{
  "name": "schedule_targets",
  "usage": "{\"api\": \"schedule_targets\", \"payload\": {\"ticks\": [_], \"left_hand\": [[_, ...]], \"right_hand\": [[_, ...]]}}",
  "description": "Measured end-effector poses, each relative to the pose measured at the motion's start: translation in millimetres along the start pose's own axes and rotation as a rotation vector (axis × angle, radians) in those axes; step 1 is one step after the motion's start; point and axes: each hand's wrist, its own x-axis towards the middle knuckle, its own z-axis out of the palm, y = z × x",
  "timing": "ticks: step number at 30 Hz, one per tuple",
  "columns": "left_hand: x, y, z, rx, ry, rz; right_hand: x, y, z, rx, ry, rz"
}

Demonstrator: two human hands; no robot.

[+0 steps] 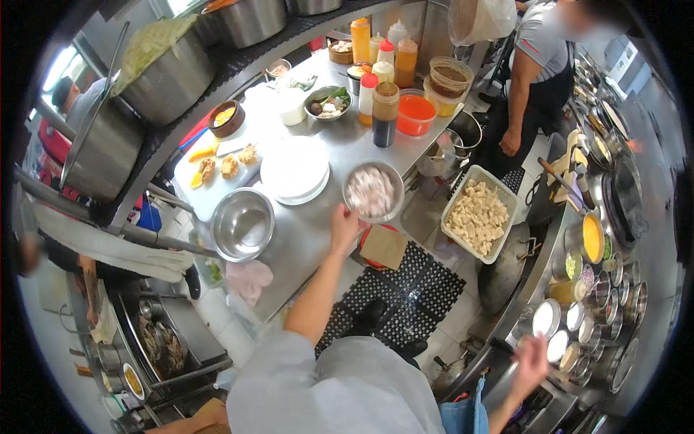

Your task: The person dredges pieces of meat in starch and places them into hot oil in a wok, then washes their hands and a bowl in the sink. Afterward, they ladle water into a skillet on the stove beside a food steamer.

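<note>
My left hand (346, 228) is closed on the near rim of a metal bowl (397, 206) at the edge of the steel counter. Pale pink pieces of what looks like raw meat (370, 191) fill the bowl and look blurred. Left of it stand a stack of white plates (295, 170) and a shiny metal mixing bowl (243, 224) with nothing visible inside. Far to the right, my right hand (531, 367) hovers by round containers of white powder or cream (546, 317). Its fingers are curled and smeared, beside a dark handle (502, 346); whether it grips anything is unclear.
Sauce bottles (385, 114) and a tub of red liquid (416, 113) line the counter's back. A basket of pale chunks (477, 217) sits right of the counter. Another person (538, 65) stands at the upper right by the stove. Large pots (170, 76) occupy the overhead shelf.
</note>
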Motion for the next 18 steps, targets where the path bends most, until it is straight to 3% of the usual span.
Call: {"api": "schedule_targets", "payload": {"ticks": [1,3,4,7,9,12,15,18], "left_hand": [[-29.3,2.3,2.4,0.075,-0.036,-0.03],[-63.0,9.1,2.1,0.249,-0.203,-0.157],[-85.1,-0.8,3.1,0.176,-0.279,-0.197],[-154.0,-10.7,23.2,0.112,-0.459,-0.338],[-174.6,-29.7,23.7,0.137,-0.563,-0.373],[-190.3,-36.7,27.2,0.157,-0.619,-0.445],[-191.1,-32.9,29.5,0.237,-0.695,-0.329],[-184.6,-22.2,36.6,0.241,-0.757,-0.362]], "right_hand": [[-5.2,-0.2,-0.4,-0.002,0.009,0.009],[21.4,-17.1,69.8,-0.236,-0.206,-0.681],[24.3,-28.6,94.2,-0.197,-0.345,-0.699],[43.8,-20.5,130.8,-0.517,-0.701,-0.84],[46.2,-8.8,140.5,-0.783,-0.764,-0.941],[31.3,12.1,144.7,-0.834,-0.816,-0.8],[18.1,18.8,144.4,-0.811,-0.659,-0.676],[16.9,30.6,147.8,-0.795,-0.515,-0.612]]}}
